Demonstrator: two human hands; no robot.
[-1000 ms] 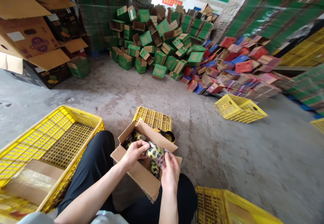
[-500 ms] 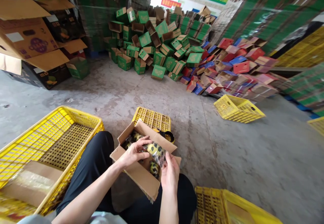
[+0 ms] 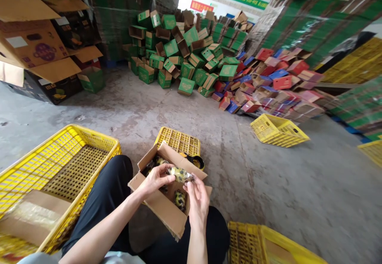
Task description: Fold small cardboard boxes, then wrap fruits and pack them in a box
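Between my two hands is a clear plastic packet point(image 3: 180, 174) with yellow, dark-spotted contents, whose kind I cannot make out. My left hand point(image 3: 157, 181) pinches its left end, while the fingers of my right hand point(image 3: 197, 196) grip the right end. The packet is held just above an open cardboard box point(image 3: 165, 207) resting between my legs, flaps spread. Inside that box, similar wrapped packets lie at the far left, and another spotted packet point(image 3: 179, 199) lies at the right, below my hands.
Behind the box are an upturned yellow crate point(image 3: 179, 138) and a black-and-yellow tool point(image 3: 195, 160) with a round end. A large yellow crate point(image 3: 115, 142) holding cardboard stands left; another yellow crate point(image 3: 259, 232) is at lower right. Green boxes point(image 3: 186, 85) and red-blue boxes point(image 3: 282, 81) are heaped ahead.
The packet has turned in my hands from slanting down to the right to lying nearly level. My right hand's fingers have shifted up around its end.
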